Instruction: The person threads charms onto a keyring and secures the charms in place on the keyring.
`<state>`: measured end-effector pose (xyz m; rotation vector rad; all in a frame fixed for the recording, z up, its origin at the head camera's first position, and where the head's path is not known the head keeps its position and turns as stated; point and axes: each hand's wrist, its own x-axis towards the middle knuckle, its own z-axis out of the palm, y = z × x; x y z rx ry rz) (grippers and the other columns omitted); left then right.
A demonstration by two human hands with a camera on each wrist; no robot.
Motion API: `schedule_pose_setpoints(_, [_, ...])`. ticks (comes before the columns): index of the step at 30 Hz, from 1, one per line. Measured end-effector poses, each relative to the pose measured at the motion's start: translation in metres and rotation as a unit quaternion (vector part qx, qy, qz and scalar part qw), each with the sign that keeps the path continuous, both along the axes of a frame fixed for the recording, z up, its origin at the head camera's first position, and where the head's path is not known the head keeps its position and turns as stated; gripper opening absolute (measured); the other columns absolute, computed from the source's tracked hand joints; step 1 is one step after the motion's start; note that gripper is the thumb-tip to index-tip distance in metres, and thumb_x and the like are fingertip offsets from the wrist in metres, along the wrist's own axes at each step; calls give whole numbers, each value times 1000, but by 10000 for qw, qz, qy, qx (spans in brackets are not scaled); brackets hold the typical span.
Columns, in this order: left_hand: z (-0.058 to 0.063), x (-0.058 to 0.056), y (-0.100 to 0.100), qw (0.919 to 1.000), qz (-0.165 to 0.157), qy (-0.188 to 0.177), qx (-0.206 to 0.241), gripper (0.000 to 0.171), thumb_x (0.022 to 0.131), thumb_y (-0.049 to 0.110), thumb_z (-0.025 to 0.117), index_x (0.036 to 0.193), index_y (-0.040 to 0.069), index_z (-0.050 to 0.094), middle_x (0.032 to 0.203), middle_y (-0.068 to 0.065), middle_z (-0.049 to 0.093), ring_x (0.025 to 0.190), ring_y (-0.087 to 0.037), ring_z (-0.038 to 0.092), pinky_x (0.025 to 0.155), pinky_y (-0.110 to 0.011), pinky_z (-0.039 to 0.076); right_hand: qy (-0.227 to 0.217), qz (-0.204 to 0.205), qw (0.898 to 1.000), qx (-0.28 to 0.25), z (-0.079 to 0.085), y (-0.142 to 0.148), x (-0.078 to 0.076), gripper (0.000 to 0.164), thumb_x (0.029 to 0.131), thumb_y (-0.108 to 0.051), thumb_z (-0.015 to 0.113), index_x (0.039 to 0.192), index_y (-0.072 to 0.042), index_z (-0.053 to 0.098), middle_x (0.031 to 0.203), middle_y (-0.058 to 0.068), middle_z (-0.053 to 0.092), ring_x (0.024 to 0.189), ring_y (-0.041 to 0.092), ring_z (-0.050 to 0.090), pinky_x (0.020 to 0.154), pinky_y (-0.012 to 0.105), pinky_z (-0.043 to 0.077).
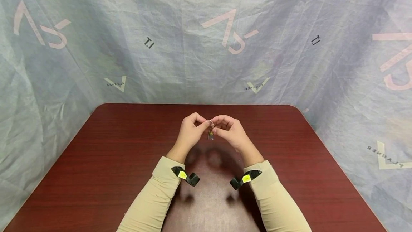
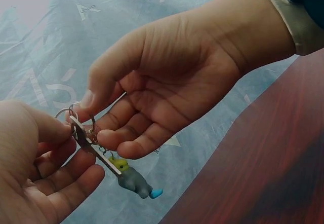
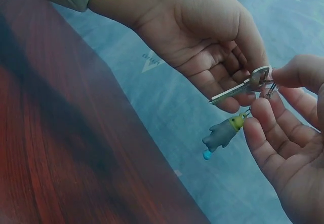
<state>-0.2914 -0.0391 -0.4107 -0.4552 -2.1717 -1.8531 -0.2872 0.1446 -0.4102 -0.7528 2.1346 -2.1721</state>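
Note:
Both hands meet above the table, with a metal key ring [image 1: 210, 121] between their fingertips. My left hand [image 1: 191, 130] pinches one side of the ring near the key's head. Thumb and index finger of my right hand [image 1: 231, 131] pinch the ring from the other side. A silver key [image 3: 235, 90] hangs from it, blade slanting down. Below the fingers dangles a small figure charm [image 2: 132, 178] with a yellow head, grey body and blue tip, on a short chain. Fingertips partly hide the ring.
Under the hands lies a dark red-brown wooden table [image 1: 96, 160] with rounded far corners. Grey-blue printed cloth [image 1: 180, 63] hangs behind it and along both sides. Each wrist, at the cuff of a beige sleeve [image 1: 148, 196], carries a black camera mount [image 1: 193, 179].

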Motion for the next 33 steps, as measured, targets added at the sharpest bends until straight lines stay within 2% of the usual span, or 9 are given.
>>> schedule_pose_setpoints(6, [0,1,0,9998,-12,118,127,11,92,6,73,84,3,66,82,-8,68,73,-32,68,58,-23,50,-129,10,9998,142,-1,0,0,32,93,3,65,124,11,58,105,6,67,88,15,66,78,30,57])
schedule_pose_setpoints(10, [0,1,1,9997,-56,89,239,10,92,4,72,84,2,65,83,-10,69,74,-28,70,63,-25,56,-238,-357,9981,445,0,-2,0,27,96,-5,66,118,9,61,99,8,68,84,17,65,76,31,57])
schedule_pose_setpoints(16, [0,1,1,9998,64,136,139,10,92,5,72,84,4,66,81,-8,69,71,-26,69,61,-24,54,-163,-764,9938,788,2,-5,2,21,95,-8,69,109,7,64,91,10,68,80,22,66,73,29,57])
schedule_pose_setpoints(22, [1,2,2,9994,244,227,-102,11,91,8,73,83,5,66,76,-7,69,67,-24,66,54,-23,46,-149,-670,9969,388,4,-6,3,22,93,-2,68,109,11,63,86,7,67,75,17,64,68,26,56])
schedule_pose_setpoints(24, [1,2,2,9995,220,193,-117,11,91,8,73,83,5,66,77,-8,69,66,-20,66,54,-23,46,-166,-621,9976,245,4,-6,3,23,92,-1,68,110,12,63,86,6,67,75,17,64,67,25,55])
schedule_pose_setpoints(27, [1,2,2,9997,179,137,-98,10,91,7,73,84,5,66,78,-9,69,66,-15,66,55,-23,49,-179,-557,9982,160,3,-5,2,24,92,0,68,112,12,63,87,4,67,75,16,64,69,28,56])
schedule_pose_setpoints(28, [1,2,2,9998,138,116,-47,10,91,6,73,84,4,66,79,-10,69,67,-20,68,56,-24,51,-165,-546,9982,169,2,-5,2,24,91,0,68,112,12,63,88,4,68,75,15,64,69,30,57])
schedule_pose_setpoints(30, [0,1,2,9999,64,73,78,10,91,4,72,84,3,66,81,-11,69,71,-30,70,62,-33,57,-110,-515,9985,180,1,-4,1,25,91,0,68,112,12,63,90,5,68,76,13,64,70,30,57])
schedule_pose_setpoints(33, [-1,0,2,9999,32,38,145,9,91,3,72,84,1,66,82,-11,70,73,-35,70,65,-38,59,-23,-494,9986,196,-1,-3,0,25,90,1,68,113,11,63,92,7,69,76,14,64,69,27,56])
